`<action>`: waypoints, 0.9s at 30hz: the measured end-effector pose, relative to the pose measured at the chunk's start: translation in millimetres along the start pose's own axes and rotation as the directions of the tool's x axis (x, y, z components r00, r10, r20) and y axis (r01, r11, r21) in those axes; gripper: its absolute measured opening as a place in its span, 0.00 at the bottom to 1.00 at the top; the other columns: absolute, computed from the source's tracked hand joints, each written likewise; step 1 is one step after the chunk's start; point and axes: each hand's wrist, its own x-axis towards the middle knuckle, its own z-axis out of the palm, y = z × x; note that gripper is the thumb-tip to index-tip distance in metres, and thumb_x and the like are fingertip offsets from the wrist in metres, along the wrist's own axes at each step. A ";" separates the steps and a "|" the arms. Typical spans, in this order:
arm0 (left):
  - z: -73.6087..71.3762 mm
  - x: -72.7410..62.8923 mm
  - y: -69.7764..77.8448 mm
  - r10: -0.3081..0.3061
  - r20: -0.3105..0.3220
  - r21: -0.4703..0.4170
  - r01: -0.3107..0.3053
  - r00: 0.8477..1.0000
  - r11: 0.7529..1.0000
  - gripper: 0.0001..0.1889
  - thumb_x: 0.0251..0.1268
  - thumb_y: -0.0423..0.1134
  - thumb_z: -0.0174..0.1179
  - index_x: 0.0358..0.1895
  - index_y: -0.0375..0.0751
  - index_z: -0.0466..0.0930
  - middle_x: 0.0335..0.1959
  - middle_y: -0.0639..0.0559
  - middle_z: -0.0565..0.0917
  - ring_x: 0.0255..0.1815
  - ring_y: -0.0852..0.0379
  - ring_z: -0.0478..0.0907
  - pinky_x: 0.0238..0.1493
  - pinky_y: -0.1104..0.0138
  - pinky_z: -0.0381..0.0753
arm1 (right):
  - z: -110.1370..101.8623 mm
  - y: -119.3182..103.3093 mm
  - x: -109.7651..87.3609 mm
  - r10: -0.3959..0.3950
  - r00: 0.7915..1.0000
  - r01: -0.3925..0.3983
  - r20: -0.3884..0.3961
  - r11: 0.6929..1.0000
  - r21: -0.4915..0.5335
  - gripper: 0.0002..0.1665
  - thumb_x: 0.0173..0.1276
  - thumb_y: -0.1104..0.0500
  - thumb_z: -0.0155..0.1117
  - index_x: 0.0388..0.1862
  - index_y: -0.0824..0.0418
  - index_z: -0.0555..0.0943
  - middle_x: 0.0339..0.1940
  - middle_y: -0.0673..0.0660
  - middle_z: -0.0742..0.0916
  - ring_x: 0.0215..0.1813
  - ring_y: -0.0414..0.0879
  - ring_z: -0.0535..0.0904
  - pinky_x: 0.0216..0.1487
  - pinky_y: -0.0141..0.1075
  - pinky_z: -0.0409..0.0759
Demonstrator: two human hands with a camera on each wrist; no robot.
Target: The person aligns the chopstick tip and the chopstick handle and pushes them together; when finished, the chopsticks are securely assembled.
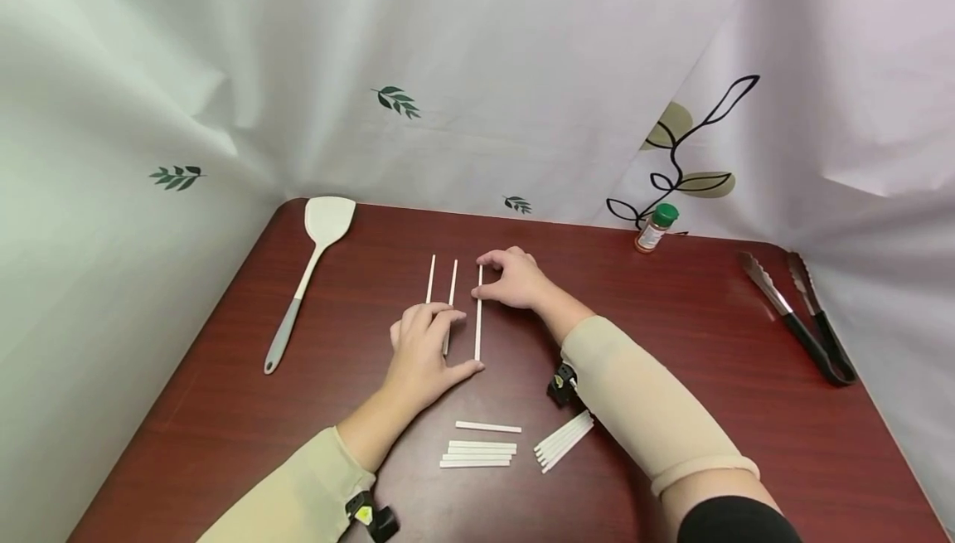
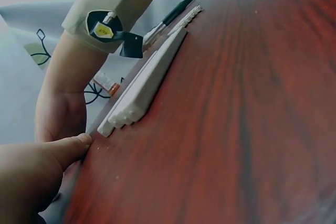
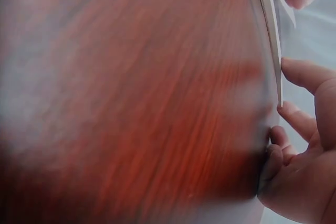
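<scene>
Three slim white sticks stand in upright rows on the table. My right hand touches the far end of the rightmost white stick with its index finger, and its thumb lies against the side. In the right wrist view, a gap separates that thumb and index finger along the stick. At the same stick's near end is the thumb of my left hand. The left fingers spread over the lower parts of the middle stick and the left stick, partly hiding both. Whether each long row is one piece I cannot tell.
Nearer me lie a single short white stick, a stack of short sticks and a slanted bundle. A white spatula is at left. A green-capped spice jar stands at back right, with tongs farther right.
</scene>
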 end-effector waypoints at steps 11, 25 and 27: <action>-0.3 -2.0 1.7 -0.047 0.001 -0.031 0.047 0.999 0.998 0.35 0.42 0.48 0.88 0.57 0.45 0.84 0.62 0.47 0.78 0.65 0.40 0.68 0.57 0.42 0.62 | 1.5 0.8 6.8 0.008 1.000 -0.007 0.013 0.998 -0.056 0.37 0.63 0.42 0.78 0.70 0.50 0.83 0.58 0.60 0.82 0.62 0.56 0.74 0.64 0.50 0.73; 0.0 -2.5 1.8 -0.039 0.000 -0.035 0.039 0.999 0.999 0.34 0.43 0.45 0.87 0.57 0.44 0.84 0.61 0.46 0.79 0.65 0.40 0.68 0.56 0.42 0.62 | -1.7 12.1 3.6 -0.028 1.000 0.027 0.013 0.997 0.076 0.35 0.69 0.44 0.75 0.71 0.55 0.82 0.55 0.58 0.83 0.57 0.53 0.77 0.61 0.47 0.75; 0.1 -2.1 1.6 -0.036 -0.004 -0.037 0.036 0.999 0.999 0.34 0.43 0.45 0.87 0.57 0.44 0.84 0.61 0.46 0.79 0.65 0.40 0.68 0.56 0.42 0.62 | -4.2 16.1 1.8 -0.027 1.000 0.025 0.011 0.987 0.158 0.33 0.70 0.47 0.74 0.70 0.57 0.82 0.51 0.57 0.84 0.52 0.51 0.78 0.56 0.44 0.77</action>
